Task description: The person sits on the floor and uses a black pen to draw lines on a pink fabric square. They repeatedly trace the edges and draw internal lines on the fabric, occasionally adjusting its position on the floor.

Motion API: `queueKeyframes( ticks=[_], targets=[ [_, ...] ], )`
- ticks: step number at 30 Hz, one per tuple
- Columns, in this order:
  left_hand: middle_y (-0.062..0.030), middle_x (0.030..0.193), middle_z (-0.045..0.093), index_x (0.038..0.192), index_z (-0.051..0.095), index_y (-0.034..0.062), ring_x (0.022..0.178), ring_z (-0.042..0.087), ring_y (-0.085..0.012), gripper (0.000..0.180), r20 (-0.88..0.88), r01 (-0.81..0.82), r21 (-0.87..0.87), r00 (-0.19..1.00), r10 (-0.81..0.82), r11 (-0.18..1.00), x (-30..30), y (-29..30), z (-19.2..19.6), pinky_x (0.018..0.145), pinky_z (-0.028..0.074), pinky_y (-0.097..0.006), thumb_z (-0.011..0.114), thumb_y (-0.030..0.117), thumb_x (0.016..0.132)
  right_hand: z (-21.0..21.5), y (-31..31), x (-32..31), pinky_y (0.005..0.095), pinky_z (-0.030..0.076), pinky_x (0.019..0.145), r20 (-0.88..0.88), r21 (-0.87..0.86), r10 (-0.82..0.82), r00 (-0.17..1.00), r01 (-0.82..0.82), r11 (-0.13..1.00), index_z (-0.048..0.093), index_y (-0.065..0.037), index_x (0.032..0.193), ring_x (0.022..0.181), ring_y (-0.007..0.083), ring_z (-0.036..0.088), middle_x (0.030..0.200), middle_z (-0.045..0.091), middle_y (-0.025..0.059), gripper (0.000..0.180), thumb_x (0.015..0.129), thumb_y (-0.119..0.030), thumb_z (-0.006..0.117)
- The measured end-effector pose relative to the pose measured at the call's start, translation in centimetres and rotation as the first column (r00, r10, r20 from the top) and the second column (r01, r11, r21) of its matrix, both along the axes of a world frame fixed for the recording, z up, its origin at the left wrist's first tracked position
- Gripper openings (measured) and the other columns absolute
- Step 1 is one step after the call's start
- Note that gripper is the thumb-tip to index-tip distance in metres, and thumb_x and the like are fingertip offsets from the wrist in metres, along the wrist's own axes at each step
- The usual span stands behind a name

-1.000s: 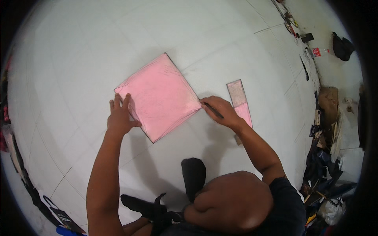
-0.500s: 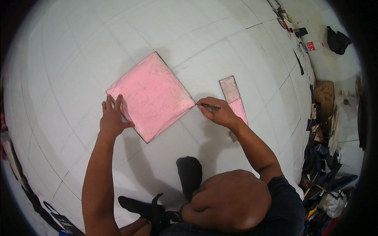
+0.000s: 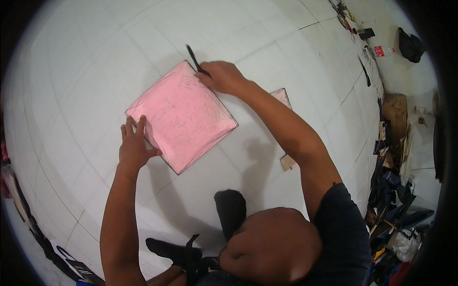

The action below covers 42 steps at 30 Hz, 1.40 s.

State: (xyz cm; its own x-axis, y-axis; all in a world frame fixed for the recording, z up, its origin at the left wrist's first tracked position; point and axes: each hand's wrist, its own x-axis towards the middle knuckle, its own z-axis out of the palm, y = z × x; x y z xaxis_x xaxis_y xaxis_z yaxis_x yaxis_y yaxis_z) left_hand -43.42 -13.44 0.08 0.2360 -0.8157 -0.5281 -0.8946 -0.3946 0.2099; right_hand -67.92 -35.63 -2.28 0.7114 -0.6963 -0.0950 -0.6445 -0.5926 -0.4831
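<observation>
Behind the right forearm [image 3: 286,128], a pink strip [image 3: 282,97] lies half hidden.

We see a brightly and evenly lit white floor [image 3: 296,52], with soft shadows falling below the arms toward the lower edge, so the light probably comes from overhead and ahead. The fisheye bends the tile lines and blackens the corners; clutter at the right rim looks smeared.

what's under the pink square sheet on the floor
The pink square sheet lies flat on the white tiled floor; tile shows around every edge. The left hand presses its lower-left edge, and the right hand holds a black pen at its top corner. Anything beneath is covered.
</observation>
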Motion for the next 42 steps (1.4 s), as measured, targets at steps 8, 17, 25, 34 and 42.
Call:
queueKeyframes(
  ticks=[8, 17, 25, 34, 42],
  targets=[
    [-0.0265, 0.165, 0.023, 0.160, 0.032, 0.0150, 0.152, 0.026, -0.0446, 0.126, -0.006, 0.013, -0.028, 1.000, -0.013, 1.000, 0.0, 0.1, -0.5, 0.115, 0.045, -0.050, 0.101, 0.023, 0.055, -0.4, -1.4, 3.0, 0.0448, 0.055, 0.084, 0.381, 0.097, -0.191, 0.905, 0.167, 0.981, 0.071, -0.008, 0.111, 0.093, 0.0339, 0.070, 0.097, 0.074, 0.0151, 0.037, 0.103, -0.040, 0.057],
    [-0.0264, 0.165, 0.023, 0.159, 0.033, 0.0189, 0.151, 0.027, -0.0473, 0.123, 0.016, 0.002, 0.000, 1.000, -0.002, 1.000, 0.0, 0.1, -0.2, 0.112, 0.048, -0.053, 0.101, 0.027, 0.057, -0.7, 22.3, -1.2, 0.0387, 0.056, 0.078, 0.455, 0.513, -0.295, 0.840, 0.024, 0.858, 0.074, -0.004, 0.103, 0.087, 0.0293, 0.072, 0.096, 0.075, 0.0131, 0.024, 0.100, -0.025, 0.064],
    [-0.0252, 0.167, 0.021, 0.161, 0.030, 0.0228, 0.151, 0.026, -0.0511, 0.126, 0.045, 0.018, 0.011, 0.999, -0.019, 1.000, 0.3, 0.2, -0.5, 0.111, 0.049, -0.054, 0.101, 0.033, 0.057, -2.2, 27.3, -0.6, 0.0398, 0.056, 0.083, 0.419, 0.440, -0.219, 0.881, 0.014, 0.898, 0.075, -0.004, 0.103, 0.093, 0.0301, 0.071, 0.101, 0.076, 0.0108, 0.019, 0.097, -0.020, 0.068],
    [-0.0203, 0.170, 0.015, 0.163, 0.025, 0.0241, 0.153, 0.021, -0.0505, 0.125, 0.078, 0.044, 0.067, 0.996, -0.050, 0.997, 0.4, 0.0, -0.5, 0.109, 0.052, -0.053, 0.097, 0.037, 0.061, -3.2, 28.1, -0.3, 0.0404, 0.056, 0.085, 0.438, 0.353, -0.196, 0.877, 0.033, 0.935, 0.077, -0.005, 0.101, 0.093, 0.0302, 0.071, 0.101, 0.076, 0.0095, 0.019, 0.097, -0.022, 0.069],
    [-0.0225, 0.168, 0.019, 0.161, 0.030, 0.0218, 0.152, 0.024, -0.0492, 0.127, 0.038, 0.006, 0.022, 0.999, -0.007, 1.000, 0.3, 0.1, -0.3, 0.112, 0.048, -0.055, 0.101, 0.032, 0.056, -2.8, 23.7, -4.8, 0.0440, 0.057, 0.075, 0.256, 0.157, -0.275, 0.927, 0.241, 0.958, 0.075, -0.003, 0.095, 0.083, 0.0351, 0.070, 0.093, 0.074, 0.0143, 0.021, 0.098, -0.022, 0.068]
  ],
)
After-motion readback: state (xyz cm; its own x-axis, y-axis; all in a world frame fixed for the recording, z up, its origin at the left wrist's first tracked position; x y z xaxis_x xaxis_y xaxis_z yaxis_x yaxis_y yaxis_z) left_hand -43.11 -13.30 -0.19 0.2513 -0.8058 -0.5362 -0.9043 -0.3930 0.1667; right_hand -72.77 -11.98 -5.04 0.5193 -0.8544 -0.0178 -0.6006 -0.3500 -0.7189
